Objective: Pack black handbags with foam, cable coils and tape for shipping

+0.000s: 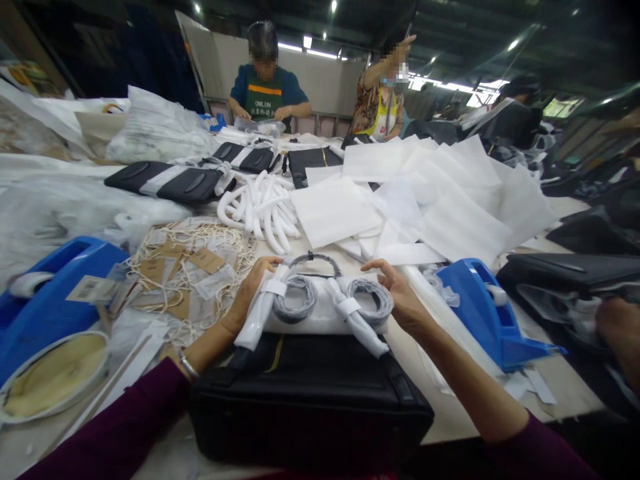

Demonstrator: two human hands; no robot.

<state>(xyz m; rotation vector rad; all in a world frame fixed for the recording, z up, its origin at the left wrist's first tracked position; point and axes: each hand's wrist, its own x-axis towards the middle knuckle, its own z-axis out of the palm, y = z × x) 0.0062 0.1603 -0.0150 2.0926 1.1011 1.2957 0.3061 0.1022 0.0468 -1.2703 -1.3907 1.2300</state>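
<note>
A black handbag point(310, 393) lies in front of me, with a white foam sheet point(327, 312) across its far part. Two handle ends wrapped in white film point(260, 313) rest there, beside two coiled rings point(295, 299) in clear-grey wrapping. A dark curved handle point(316, 262) arches behind them. My left hand point(256, 283) is at the left edge, its stretched fingers touching or just beside the wrapped handle; its thumb is hidden. My right hand point(397, 293) is open at the right ring, index finger extended and lower fingers partly hidden by the ring.
Left lie tangled corded tags point(185, 270), a blue tape dispenser point(60, 293) and a round dish point(55, 377). Ahead are white foam tubes point(263, 210) and stacked foam sheets point(425, 193). Another blue dispenser point(487, 313) stands right. Co-workers point(270, 87) are across the table; another person's hand point(620, 327) shows far right.
</note>
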